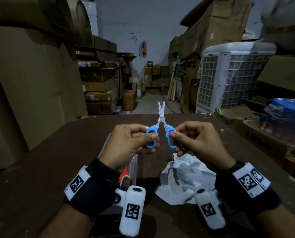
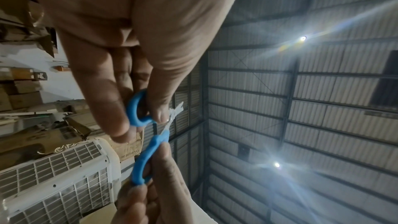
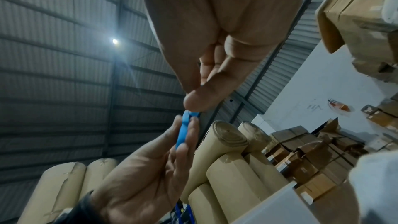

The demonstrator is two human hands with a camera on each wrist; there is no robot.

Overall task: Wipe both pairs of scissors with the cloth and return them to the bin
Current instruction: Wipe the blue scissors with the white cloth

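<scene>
A pair of blue-handled scissors (image 1: 161, 115) is held upright above the brown table (image 1: 57, 160), its white-crusted blades slightly parted and pointing away from me. My left hand (image 1: 152, 136) pinches the left handle loop, and my right hand (image 1: 172, 135) pinches the right loop. The left wrist view shows both blue loops (image 2: 148, 157) between the fingers of my left hand (image 2: 141, 122). In the right wrist view, my right hand (image 3: 193, 103) pinches the handle (image 3: 183, 134) edge-on. A crumpled white cloth (image 1: 186, 179) lies on the table under my right wrist. Below my left wrist, orange-handled scissors (image 1: 124, 176) lie in the clear bin (image 1: 133, 166).
Large cardboard rolls (image 1: 23, 83) stand close on the left. A white air cooler (image 1: 229, 74), torn cardboard and a blue package (image 1: 287, 107) crowd the table's right side. Stacked boxes line the aisle beyond the table's far edge.
</scene>
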